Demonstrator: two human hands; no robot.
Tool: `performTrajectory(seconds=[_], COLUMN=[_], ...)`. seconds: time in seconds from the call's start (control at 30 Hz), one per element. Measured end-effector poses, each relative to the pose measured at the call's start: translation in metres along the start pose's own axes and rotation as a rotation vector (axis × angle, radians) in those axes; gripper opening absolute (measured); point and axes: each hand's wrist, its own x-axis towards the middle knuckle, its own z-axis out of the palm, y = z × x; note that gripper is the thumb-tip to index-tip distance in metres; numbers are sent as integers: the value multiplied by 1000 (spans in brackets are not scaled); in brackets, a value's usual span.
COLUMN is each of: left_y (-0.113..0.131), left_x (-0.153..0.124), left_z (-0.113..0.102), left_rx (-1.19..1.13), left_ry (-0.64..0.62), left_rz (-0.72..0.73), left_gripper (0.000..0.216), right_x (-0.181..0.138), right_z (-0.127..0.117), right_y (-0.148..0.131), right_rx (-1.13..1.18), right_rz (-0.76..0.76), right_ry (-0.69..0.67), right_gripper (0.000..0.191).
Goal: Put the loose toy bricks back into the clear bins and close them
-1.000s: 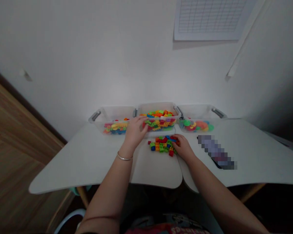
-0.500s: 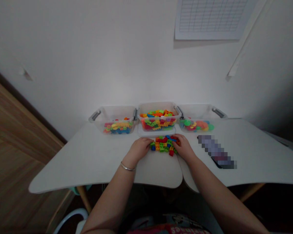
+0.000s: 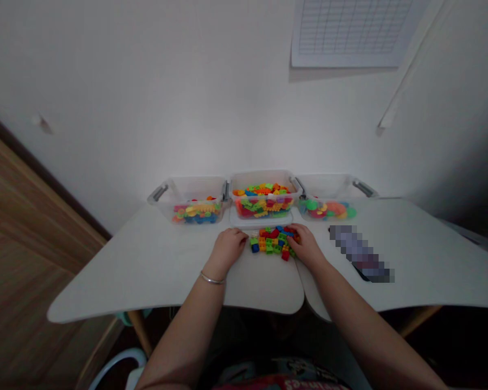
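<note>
A small pile of coloured toy bricks (image 3: 273, 241) lies on the white table (image 3: 154, 265) just in front of the middle bin. My left hand (image 3: 228, 247) rests on the table at the pile's left edge, fingers curled under; whatever is in them is hidden. A thin bracelet (image 3: 211, 279) circles that wrist. My right hand (image 3: 307, 247) sits against the pile's right side, its fingers bent onto the bricks there. The pile lies between both hands.
Three clear plastic bins stand along the wall: the left bin (image 3: 189, 190) and the middle bin (image 3: 264, 179) hold mixed bricks, the right bin (image 3: 333, 187) flat round pieces. A blurred dark object (image 3: 360, 252) lies right of my right hand. A wooden panel stands at the far left.
My left hand came back from the middle bin down to the pile's left side, then drew slightly left. My right hand stayed at the pile's right edge.
</note>
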Motion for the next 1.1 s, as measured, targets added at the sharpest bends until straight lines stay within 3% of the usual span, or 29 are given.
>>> performTrajectory(seconds=[0.2, 0.3, 0.4, 0.5, 0.63, 0.73, 0.83, 0.97, 1.1], left_y=[-2, -3, 0, 5, 6, 4, 3, 5, 4], left_x=[1, 7, 15, 24, 39, 56, 76, 94, 102], left_z=[1, 1, -4, -18, -43, -61, -70, -69, -64], left_rx=[14, -123, -371, -508, -374, -177, -106, -70, -169], left_ry=[26, 86, 236, 481, 697, 693, 606, 430, 347], left_rz=[-78, -107, -100, -67, -22, -48, -103, -216, -314], left_gripper=[20, 18, 17, 17, 17, 17, 18, 21, 25], right_x=[0, 0, 0, 0, 0, 0, 1, 1, 1], right_z=[-1, -1, -1, -1, -1, -1, -1, 0, 0], right_y=[-1, -1, 0, 0, 0, 0, 1, 3, 3], right_rx=[14, 12, 10, 11, 1, -8, -7, 5, 12], right_rz=[1, 2, -1, 0, 6, 4, 3, 1, 4], right_ry=[14, 7, 7, 10, 8, 2, 3, 14, 16], right_gripper=[33, 33, 34, 34, 34, 34, 34, 33, 32])
